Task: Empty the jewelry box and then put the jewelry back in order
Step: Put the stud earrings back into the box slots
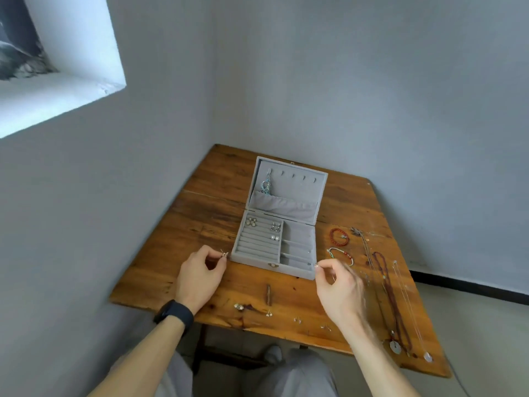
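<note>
At box [257, 261] near-left corner, left hand [200, 272] pinches earring [224, 254]; right hand [340, 285], near-right corner, pinches tiny piece [316, 265]. Likely light, slippery, bendable: hold by post, fingertips only.

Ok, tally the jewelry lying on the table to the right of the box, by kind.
Bracelets: 2, a red bead bracelet and a pale bead bracelet
Necklaces: 3 that can be made out, a dark-flower necklace, a brown cord necklace and a silver chain necklace
Total: 5
</note>
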Action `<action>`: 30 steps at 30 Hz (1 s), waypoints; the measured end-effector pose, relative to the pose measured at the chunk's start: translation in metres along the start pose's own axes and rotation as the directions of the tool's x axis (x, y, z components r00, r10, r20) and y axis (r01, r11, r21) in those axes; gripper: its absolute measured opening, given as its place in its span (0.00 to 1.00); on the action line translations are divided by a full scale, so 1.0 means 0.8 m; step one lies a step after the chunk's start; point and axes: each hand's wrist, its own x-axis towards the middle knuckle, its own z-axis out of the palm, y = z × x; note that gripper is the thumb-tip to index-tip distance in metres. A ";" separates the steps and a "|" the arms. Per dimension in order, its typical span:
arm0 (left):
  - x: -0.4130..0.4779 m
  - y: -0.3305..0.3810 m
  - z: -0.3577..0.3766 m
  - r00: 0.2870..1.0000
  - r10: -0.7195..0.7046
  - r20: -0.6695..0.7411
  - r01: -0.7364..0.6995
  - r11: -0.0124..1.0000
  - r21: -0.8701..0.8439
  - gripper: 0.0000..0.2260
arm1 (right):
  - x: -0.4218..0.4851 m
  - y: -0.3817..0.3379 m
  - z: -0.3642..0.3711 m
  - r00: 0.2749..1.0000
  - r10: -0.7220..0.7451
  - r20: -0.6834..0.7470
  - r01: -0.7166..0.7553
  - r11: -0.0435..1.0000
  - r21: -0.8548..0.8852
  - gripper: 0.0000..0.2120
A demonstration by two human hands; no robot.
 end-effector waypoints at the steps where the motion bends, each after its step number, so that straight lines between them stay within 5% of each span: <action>1: 0.002 -0.002 0.000 1.000 -0.009 -0.012 0.008 1.000 -0.023 0.05 | 0.009 -0.004 0.003 0.999 0.024 0.026 -0.025 0.999 0.033 0.03; 8: 0.001 -0.006 -0.002 0.997 -0.055 -0.049 0.050 0.993 -0.107 0.06 | 0.064 -0.042 0.037 0.943 0.123 0.310 -0.220 0.928 0.300 0.03; 12: 0.001 -0.006 -0.005 0.998 -0.041 -0.046 0.034 0.988 -0.153 0.09 | 0.083 -0.055 0.057 0.911 0.111 0.397 -0.248 0.917 0.311 0.05; 22: 0.005 -0.011 -0.001 0.997 -0.016 -0.078 0.002 0.985 -0.173 0.08 | 0.111 -0.067 0.079 0.886 0.010 0.463 -0.182 0.927 0.328 0.10; 30: 0.007 -0.013 0.003 0.996 -0.017 -0.087 0.003 0.987 -0.159 0.09 | 0.141 -0.079 0.082 0.862 -0.111 0.494 0.086 0.994 0.072 0.07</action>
